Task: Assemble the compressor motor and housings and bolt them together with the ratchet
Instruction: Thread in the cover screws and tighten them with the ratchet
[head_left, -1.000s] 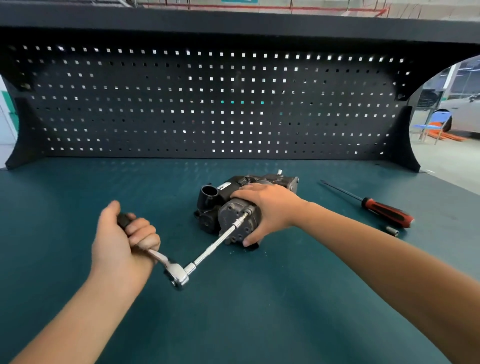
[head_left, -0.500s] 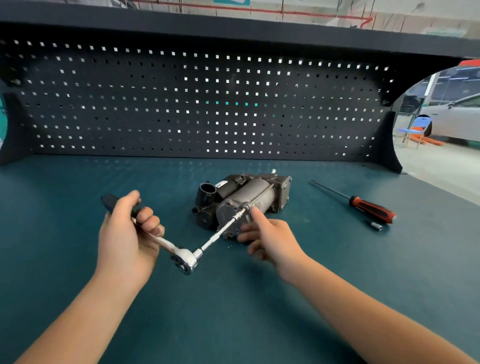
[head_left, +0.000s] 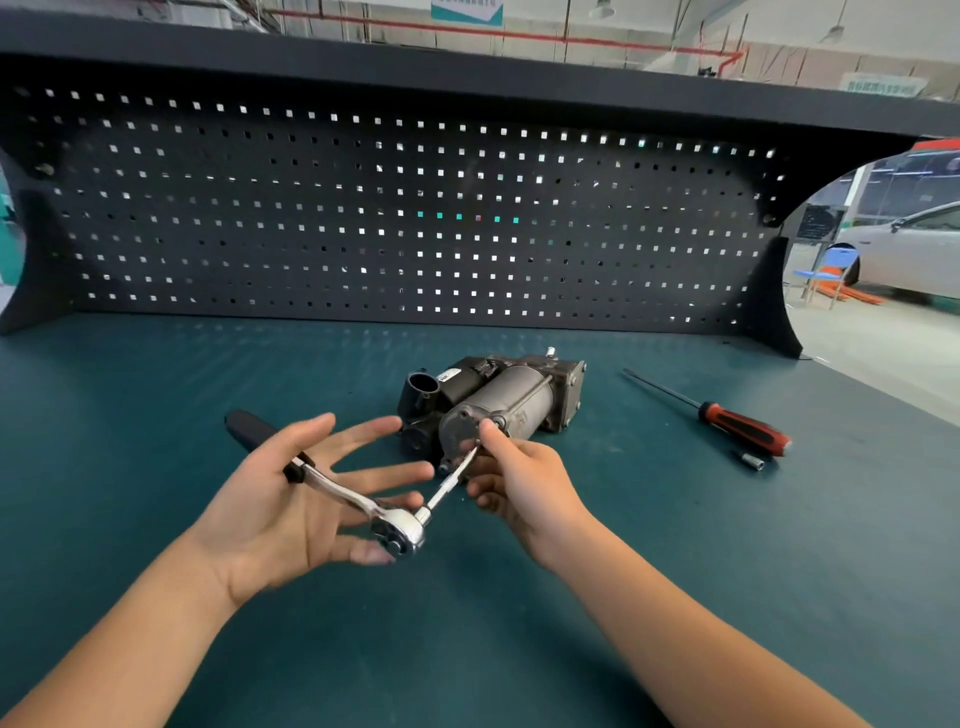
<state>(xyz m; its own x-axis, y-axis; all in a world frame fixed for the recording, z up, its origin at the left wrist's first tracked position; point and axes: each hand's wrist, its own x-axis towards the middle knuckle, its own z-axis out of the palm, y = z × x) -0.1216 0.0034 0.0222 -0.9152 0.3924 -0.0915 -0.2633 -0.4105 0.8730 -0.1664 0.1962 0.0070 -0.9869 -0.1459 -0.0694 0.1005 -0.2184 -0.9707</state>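
Observation:
The compressor, a grey motor cylinder bolted to dark housings, lies on its side on the green bench mat. A chrome ratchet with a black handle rests across my left hand, whose fingers are spread and straight. Its extension bar runs up to the near end cap of the motor. My right hand pinches the far end of that bar, with the index finger touching the end cap. Whether a socket sits on a bolt is hidden by my fingers.
A red and black screwdriver lies to the right of the compressor, with a small loose socket just in front of it. A black pegboard closes off the back of the bench. The bench's right edge drops to a workshop floor.
My right hand left the top of the motor and came down onto the extension bar. My left hand released its grip on the ratchet handle and spread its fingers under the tool.

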